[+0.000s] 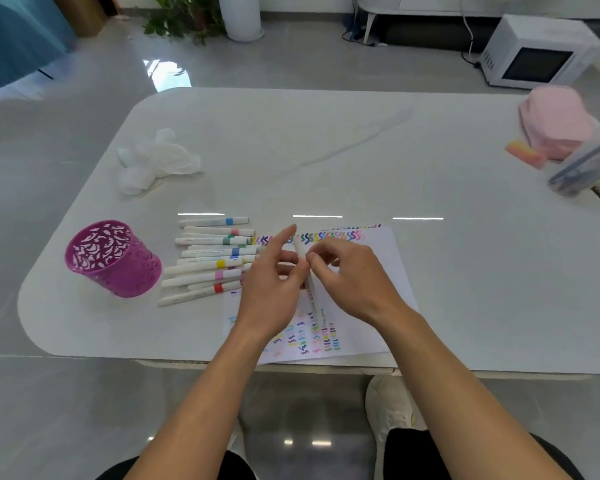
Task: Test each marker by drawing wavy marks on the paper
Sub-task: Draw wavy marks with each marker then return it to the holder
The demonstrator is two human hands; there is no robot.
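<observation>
Your L hand [274,285] & R hand [349,275] both pinch one white marker [300,249] at frame centre, over the paper [385,265]. Left-centre, other markers [215,258] lie beside the purple pen cup [113,261].

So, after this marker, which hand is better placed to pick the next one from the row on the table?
Probably the left hand. The row of markers lies left of the paper, close to that hand. The right hand would have to cross over. Both now hold one marker.

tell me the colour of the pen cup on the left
Magenta pen cup, cut-out pattern; head view.
</observation>
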